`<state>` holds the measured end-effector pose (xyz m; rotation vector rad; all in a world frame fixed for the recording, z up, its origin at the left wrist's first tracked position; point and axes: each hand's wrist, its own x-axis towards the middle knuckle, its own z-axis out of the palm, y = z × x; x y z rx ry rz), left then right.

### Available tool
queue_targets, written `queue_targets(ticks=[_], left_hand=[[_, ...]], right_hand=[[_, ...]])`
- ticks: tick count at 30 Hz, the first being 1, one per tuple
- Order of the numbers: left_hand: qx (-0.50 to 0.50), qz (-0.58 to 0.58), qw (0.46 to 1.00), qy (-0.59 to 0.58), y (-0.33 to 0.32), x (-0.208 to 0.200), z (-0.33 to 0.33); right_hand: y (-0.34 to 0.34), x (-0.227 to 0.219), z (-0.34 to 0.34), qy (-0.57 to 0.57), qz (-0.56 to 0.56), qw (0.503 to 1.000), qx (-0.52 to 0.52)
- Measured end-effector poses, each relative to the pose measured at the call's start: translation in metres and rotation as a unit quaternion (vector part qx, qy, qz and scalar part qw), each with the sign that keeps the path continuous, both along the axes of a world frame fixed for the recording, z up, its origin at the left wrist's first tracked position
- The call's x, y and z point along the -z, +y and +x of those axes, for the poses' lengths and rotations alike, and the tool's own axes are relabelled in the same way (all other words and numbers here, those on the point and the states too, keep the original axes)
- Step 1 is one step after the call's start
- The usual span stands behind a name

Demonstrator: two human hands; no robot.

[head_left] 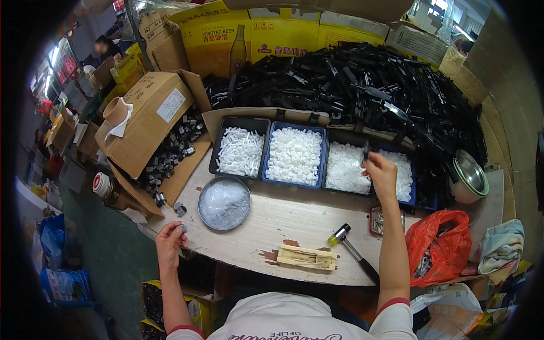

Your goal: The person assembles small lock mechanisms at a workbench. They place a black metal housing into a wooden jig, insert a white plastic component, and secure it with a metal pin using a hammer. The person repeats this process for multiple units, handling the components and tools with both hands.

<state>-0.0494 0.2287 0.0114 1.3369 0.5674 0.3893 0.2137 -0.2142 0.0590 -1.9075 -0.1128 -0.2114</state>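
Note:
At the table's left front edge, my left hand (169, 243) pinches a small grey metal piece (182, 228) between thumb and fingers. A similar grey metal piece (180, 209) lies on the tabletop just beyond it. My right hand (382, 171) is raised over the third and fourth bins, its fingers closed on a small black part (366, 151) whose exact kind I cannot make out. Small white plastic pieces (345, 164) fill the third bin beneath it, and more white pieces (403, 177) lie in the blue bin partly hidden by my hand and forearm.
White tubes (239, 152) and white caps (294, 154) fill two bins. Nearer stand a round pan (225, 203) of translucent material, a wooden fixture (306, 258) and a hammer (356, 252). Black parts (362, 85) heap behind; a carton (144, 116) and red bag (445, 241) flank the table.

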Motion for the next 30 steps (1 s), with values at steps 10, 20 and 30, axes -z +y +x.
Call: queue_targets(ticks=[10, 20, 30], left_hand=[[0.247, -0.140, 0.958, 0.040, -0.123, -0.015, 0.030], [0.292, -0.217, 0.930, 0.049, -0.174, 0.006, 0.040], [0.250, -0.239, 0.937, 0.053, -0.165, 0.000, 0.034]], right_hand=[[0.023, 0.033, -0.155, -0.002, -0.180, 0.940, -0.291], [0.053, 0.022, -0.167, -0.178, -0.348, 0.842, -0.373], [0.046, 0.038, -0.182, -0.290, -0.446, 0.775, -0.340]])
